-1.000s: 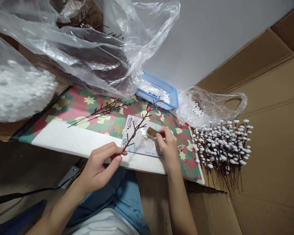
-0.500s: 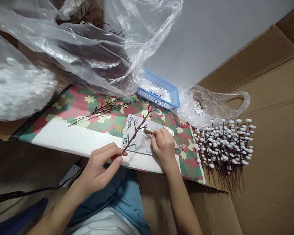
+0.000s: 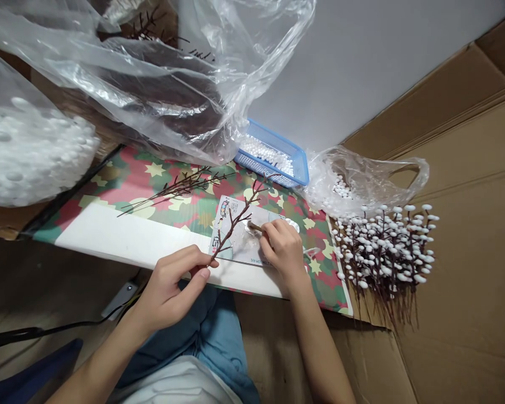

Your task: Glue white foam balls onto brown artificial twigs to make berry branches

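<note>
Left grip [image 3: 168, 286]: closed on a thin brown branching twig [image 3: 235, 221], held above a white printed card [image 3: 252, 252]. Right grip [image 3: 283, 252]: pinching a small brown stick [image 3: 256, 227] over the card. Beside them: a heap of white-budded brown twigs [image 3: 382, 252].

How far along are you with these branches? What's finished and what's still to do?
Done: a bunch of branches tipped with white beads lies on the cardboard. In hand: the left hand holds a bare brown twig, while the right hand holds a small stick at a white smear on a printed card. Left: another bare twig lies on the mat; beads fill a blue basket.
</note>
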